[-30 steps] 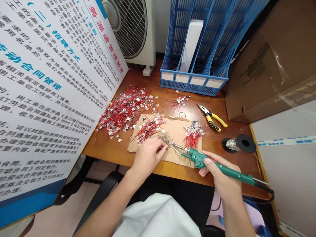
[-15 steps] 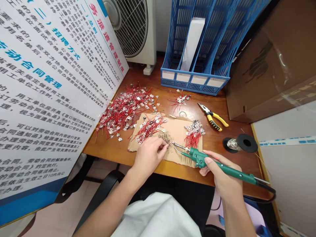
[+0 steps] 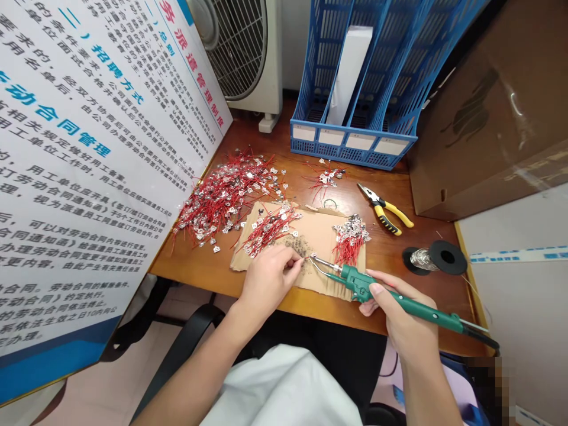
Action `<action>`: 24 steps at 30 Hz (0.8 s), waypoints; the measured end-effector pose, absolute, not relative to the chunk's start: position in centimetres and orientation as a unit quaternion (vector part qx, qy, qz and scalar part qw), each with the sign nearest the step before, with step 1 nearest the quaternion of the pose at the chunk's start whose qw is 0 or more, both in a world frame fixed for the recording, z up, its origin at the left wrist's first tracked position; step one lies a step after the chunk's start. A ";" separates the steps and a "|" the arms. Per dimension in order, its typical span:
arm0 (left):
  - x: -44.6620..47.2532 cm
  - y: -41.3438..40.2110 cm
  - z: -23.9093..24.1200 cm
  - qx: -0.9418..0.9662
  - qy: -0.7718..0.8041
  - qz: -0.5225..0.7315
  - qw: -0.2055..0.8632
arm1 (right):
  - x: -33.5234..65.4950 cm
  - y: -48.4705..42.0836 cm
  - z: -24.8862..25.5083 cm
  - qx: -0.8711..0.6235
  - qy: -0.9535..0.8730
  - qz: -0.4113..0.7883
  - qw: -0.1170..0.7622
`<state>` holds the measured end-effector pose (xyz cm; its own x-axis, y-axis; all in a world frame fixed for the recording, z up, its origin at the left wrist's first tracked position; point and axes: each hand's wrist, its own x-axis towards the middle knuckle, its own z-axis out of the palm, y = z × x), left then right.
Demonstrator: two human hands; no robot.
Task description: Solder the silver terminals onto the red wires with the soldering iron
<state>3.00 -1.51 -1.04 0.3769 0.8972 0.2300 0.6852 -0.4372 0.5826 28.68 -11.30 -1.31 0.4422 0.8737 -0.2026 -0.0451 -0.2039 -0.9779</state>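
My right hand (image 3: 406, 313) is wrapped round a green soldering iron (image 3: 361, 284) with a solder feed tube, its tip pointing left. My left hand (image 3: 271, 272) is closed in a pinch on a short red wire, mostly hidden by the fingers. At that wire's end a small metal tab (image 3: 313, 255) meets the iron's tip. Both hands work over a piece of cardboard (image 3: 317, 228) with dark scorch specks. On the cardboard lie one bundle of red wires with metal tabs (image 3: 271, 231) at left and another wire bundle (image 3: 350, 242) at right.
A large heap of red wires (image 3: 222, 198) lies at the left, with a smaller cluster (image 3: 327, 176) behind the cardboard. Pliers (image 3: 386, 210) and a solder spool (image 3: 432, 258) lie at right. A blue file rack (image 3: 350, 145), a fan unit (image 3: 270, 59), a printed board (image 3: 89, 177) and a brown box (image 3: 479, 130) surround the table.
The camera view has shifted slightly. Both hands, the soldering iron and the wire stay almost in the same place, with the tip still at the tab.
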 end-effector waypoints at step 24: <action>2.9 -1.5 -1.0 0.806 0.488 0.269 0.201 | 28.3 -11.4 -1.0 -0.663 -0.330 0.406 0.536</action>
